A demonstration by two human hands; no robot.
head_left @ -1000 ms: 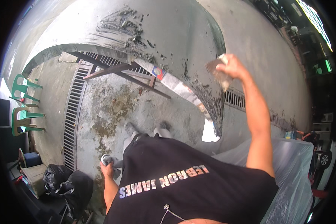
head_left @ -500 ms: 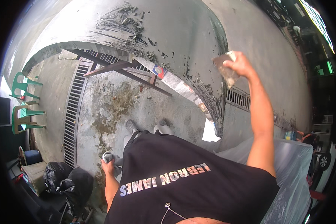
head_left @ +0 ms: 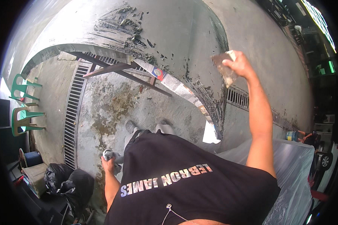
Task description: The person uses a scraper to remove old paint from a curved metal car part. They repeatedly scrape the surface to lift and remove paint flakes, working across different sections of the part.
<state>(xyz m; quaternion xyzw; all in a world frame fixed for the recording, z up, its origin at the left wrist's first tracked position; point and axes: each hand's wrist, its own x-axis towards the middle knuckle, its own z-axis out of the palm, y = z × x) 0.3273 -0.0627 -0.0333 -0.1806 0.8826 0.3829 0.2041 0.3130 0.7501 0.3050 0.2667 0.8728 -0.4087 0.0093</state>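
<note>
My right hand is closed around a flat, stained scraper, thumb across its face. It is held at the right edge of a large grey curved panel; I cannot tell whether the blade touches. Dark scraped-up residue clings to the panel's upper middle, with more smeared along its tapering near end. Strips of newspaper line the panel's near edge. Low at my left side, my left hand grips a bunched grey cloth.
A dark metal stand is under the panel. Floor grates run along the left and right. Green chairs and black bags are at left. Clear plastic sheeting covers something at right; a white car is beyond it.
The scraper in my right hand has shifted slightly left and its tilt has changed a little. My left hand stays nearly where it was with the cloth.
</note>
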